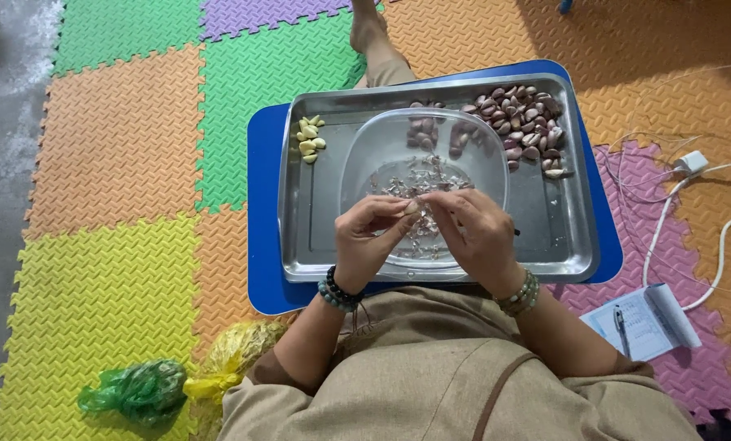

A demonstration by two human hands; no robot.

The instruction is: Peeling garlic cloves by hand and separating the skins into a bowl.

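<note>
while pinched, garlic clove (414,207) between fingers (398,214)

A single camera sits on the person's head and looks almost straight down past the chest to the lap and the floor ahead. It is close: the left hand (371,237) and right hand (473,233) meet near the middle of the frame, above a steel tray (308,212). The top of the picture faces away from the person, over the foam floor mats (120,139). No other view shares the scene.
</note>
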